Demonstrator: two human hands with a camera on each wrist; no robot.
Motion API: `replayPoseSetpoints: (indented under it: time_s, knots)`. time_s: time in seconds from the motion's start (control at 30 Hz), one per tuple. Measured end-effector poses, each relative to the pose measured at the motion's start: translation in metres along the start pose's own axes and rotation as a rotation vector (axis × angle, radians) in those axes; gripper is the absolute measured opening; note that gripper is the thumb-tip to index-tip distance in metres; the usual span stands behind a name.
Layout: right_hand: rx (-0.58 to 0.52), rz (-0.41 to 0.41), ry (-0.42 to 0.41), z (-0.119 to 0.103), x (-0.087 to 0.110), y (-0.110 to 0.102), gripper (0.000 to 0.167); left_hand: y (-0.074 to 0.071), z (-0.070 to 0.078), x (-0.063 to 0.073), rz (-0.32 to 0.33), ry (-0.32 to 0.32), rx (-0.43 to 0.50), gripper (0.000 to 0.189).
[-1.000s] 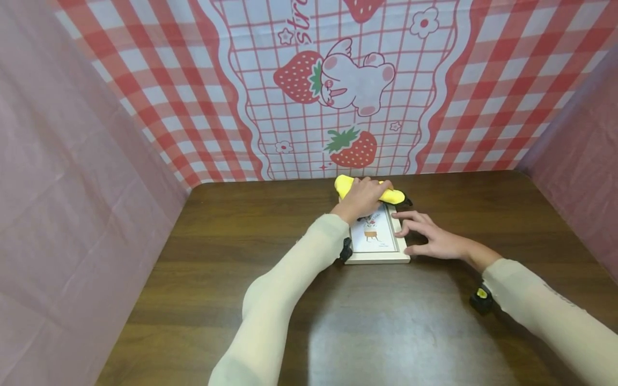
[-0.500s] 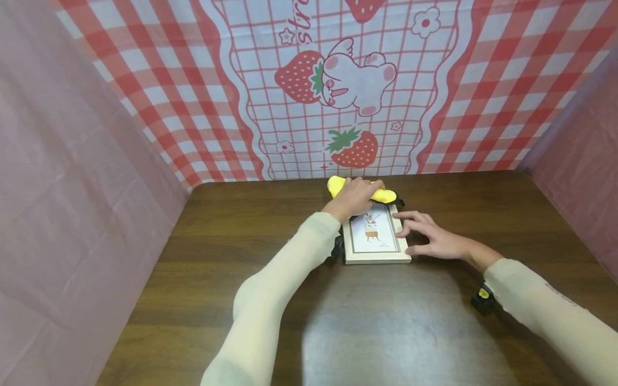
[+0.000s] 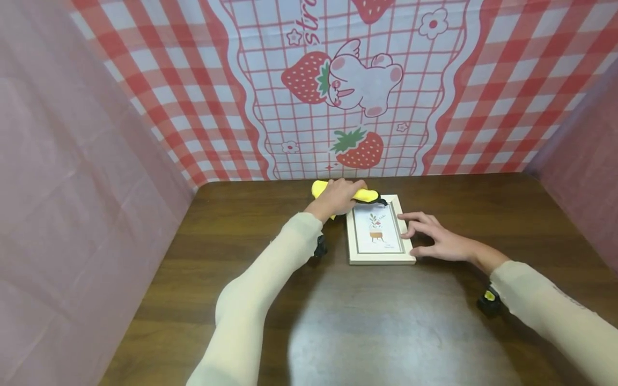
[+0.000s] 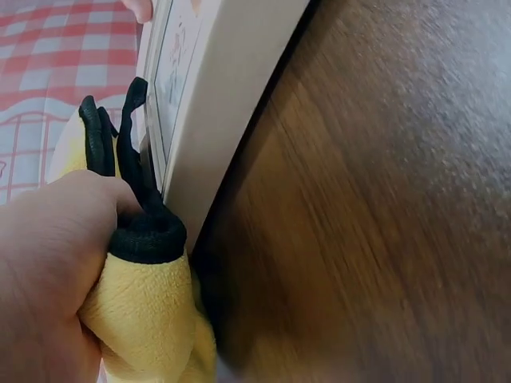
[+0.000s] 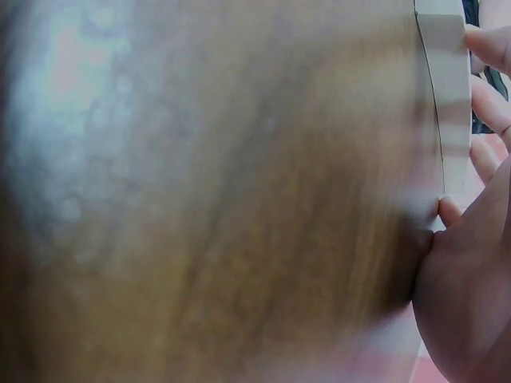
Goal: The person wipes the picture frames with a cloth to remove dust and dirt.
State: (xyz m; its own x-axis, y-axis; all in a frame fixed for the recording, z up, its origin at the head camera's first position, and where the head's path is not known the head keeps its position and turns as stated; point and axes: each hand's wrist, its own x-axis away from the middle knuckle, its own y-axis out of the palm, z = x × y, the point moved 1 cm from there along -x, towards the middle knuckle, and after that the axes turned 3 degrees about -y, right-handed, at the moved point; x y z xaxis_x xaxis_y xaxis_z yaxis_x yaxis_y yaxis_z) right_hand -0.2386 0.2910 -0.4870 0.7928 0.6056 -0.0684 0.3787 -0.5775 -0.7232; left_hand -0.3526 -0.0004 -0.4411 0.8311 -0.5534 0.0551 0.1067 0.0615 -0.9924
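A cream picture frame (image 3: 381, 258) lies face up near the back of the table, showing a drawing of a potted plant (image 3: 375, 235). My left hand (image 3: 336, 197) grips a bunched yellow cloth with black edging (image 3: 368, 195) over the frame's upper left part. In the left wrist view, the black edging of the cloth (image 4: 144, 311) is against the frame's side (image 4: 223, 104). At the frame's right side, my right hand (image 3: 441, 239) rests its fingertips and thumb along the edge, fingers loosely bent. The right wrist view shows these fingers (image 5: 491, 104) at the frame's side wall.
The brown wooden table (image 3: 372, 327) reaches a red-and-white checked cloth with strawberries (image 3: 359, 150) hanging behind it. Pink cloth sides (image 3: 87, 187) stand left and right. Each wrist wears a small black camera (image 3: 489, 301).
My left hand has moved left with the yellow cloth, baring more of the frame's upper part. The right hand keeps its place at the frame's right edge.
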Motion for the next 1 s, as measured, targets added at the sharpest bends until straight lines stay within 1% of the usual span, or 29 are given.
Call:
replayPoseSetpoints:
  time_s: [0.13,0.23,0.43,0.7,0.87,1.0]
  knots:
    - [-0.003,-0.005,0.008,-0.001,0.0,-0.001,0.025,-0.001,-0.002,0.0,-0.003,-0.004,0.01,0.046]
    - [-0.007,-0.006,0.005,-0.001,-0.001,-0.001,0.025,-0.005,-0.002,0.001,0.0,-0.003,0.0,0.046]
    - [-0.003,-0.003,0.002,-0.001,-0.001,0.0,0.025,-0.019,-0.007,0.009,0.047,-0.007,-0.053,0.05]
    - [-0.004,0.008,-0.004,0.0,0.0,0.001,0.026,-0.028,-0.018,0.027,0.082,0.028,-0.115,0.044]
    - [-0.001,0.005,-0.008,0.001,0.0,0.001,0.026,-0.034,-0.018,0.04,0.122,0.06,-0.123,0.045]
    - [0.004,0.018,-0.022,0.0,0.0,0.001,0.026,-0.036,-0.018,0.05,0.142,0.089,-0.165,0.045]
